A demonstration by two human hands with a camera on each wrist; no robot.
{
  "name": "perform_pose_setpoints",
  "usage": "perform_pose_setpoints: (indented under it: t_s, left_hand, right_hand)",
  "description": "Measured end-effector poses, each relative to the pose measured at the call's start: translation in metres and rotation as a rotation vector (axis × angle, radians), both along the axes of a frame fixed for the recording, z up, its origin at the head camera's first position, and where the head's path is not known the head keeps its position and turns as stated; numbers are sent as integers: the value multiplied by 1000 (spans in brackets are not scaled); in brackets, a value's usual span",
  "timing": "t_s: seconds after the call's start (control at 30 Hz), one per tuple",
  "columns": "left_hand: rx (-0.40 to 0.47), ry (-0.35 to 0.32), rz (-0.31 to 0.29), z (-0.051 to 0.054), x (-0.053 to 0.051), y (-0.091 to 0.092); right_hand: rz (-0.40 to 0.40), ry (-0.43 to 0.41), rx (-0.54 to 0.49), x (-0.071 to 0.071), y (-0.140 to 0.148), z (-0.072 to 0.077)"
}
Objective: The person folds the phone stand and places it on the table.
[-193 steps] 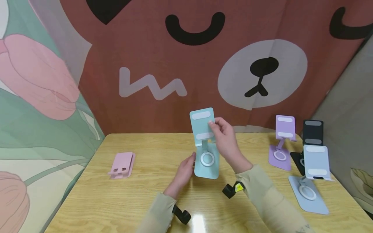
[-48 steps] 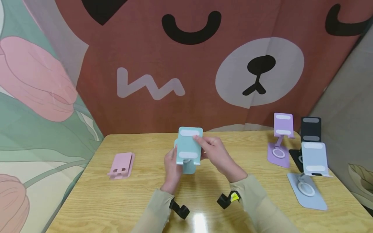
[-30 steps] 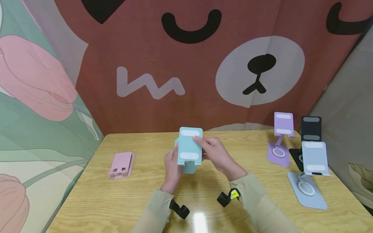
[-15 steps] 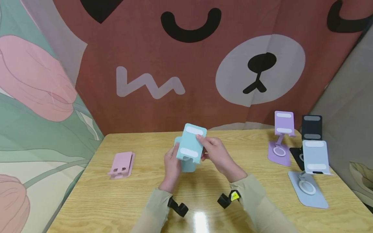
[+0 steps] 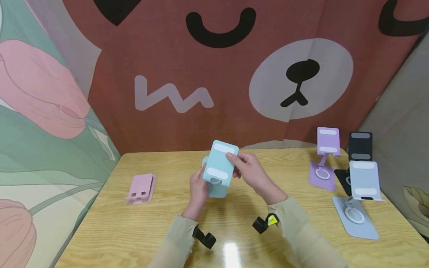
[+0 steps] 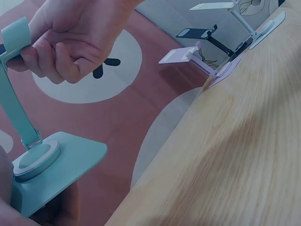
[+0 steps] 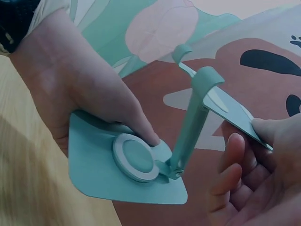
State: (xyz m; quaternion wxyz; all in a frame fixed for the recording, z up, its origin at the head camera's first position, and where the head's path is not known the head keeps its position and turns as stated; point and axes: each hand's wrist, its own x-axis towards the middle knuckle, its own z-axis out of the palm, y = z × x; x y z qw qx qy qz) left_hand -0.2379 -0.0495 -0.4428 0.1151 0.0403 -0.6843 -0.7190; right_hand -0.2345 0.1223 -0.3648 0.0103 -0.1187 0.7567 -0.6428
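A teal folding stand (image 5: 219, 163) is held above the table between both hands in the head view. My left hand (image 5: 198, 190) grips its base plate (image 7: 89, 165), thumb on top beside the white ring, as the right wrist view shows. My right hand (image 5: 253, 173) pinches the upper plate by its right edge, thumb on the front face near a white pad. An arm (image 7: 190, 132) rises from the ring hinge to the upper plate, which is tilted. In the left wrist view the base (image 6: 70, 157) and my right hand (image 6: 75, 37) are visible.
On the wooden table (image 5: 110, 230), a folded pink stand (image 5: 140, 188) lies at the left. Unfolded purple (image 5: 328, 140), black (image 5: 360, 146) and light blue (image 5: 364, 180) stands are grouped at the right. A printed cloth hangs behind the table.
The teal stand, earlier held taller with its upper plate well above the base, now has that plate lower and over the base. Lately the plate has turned clockwise and tilted. Both hands keep their hold.
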Motion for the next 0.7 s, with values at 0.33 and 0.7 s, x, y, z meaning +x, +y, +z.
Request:
perform_pose_setpoints:
  t_s: [0.33,0.7]
  left_hand:
    - [27,19,-21,2,2,3]
    - [28,-2,-52,6,5,2]
  right_hand:
    - [-121,-11,51,-1,-5,-6]
    - [-87,-141,87,1,-10,-16]
